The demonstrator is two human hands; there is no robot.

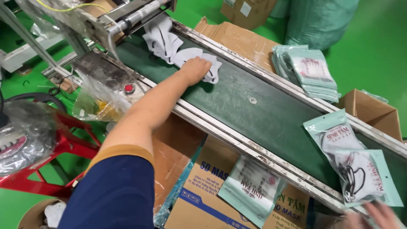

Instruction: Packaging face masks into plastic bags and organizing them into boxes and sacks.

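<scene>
A: What are the fingers doing?

B: The left hand point(196, 69) reaches far up the belt point(254, 114), fingers curled down onto a loose white mask point(207, 63) — pressing or gripping it, the palm covers the hold. The right hand point(377, 215) is at the bottom corner, blurred; its fingers look spread and touch the lower edge of a bagged mask pack point(364, 174), but I can't tell if they grip it.

A: How do the things lie?

B: The mask under the left hand is the near end of a white heap point(163, 40) whose long axis runs up-left toward the machine point(127, 19). The pack by the right hand lies flat, long axis down-right along the belt — a second pack point(333, 133) overlaps its upper end.

A: And farther out?

B: A stack of packs point(307, 70) sits on cardboard beyond the far rail, another pack point(250, 188) leans on a carton point(203, 199) below the near rail, and an open box point(373, 112) stands at right.
</scene>
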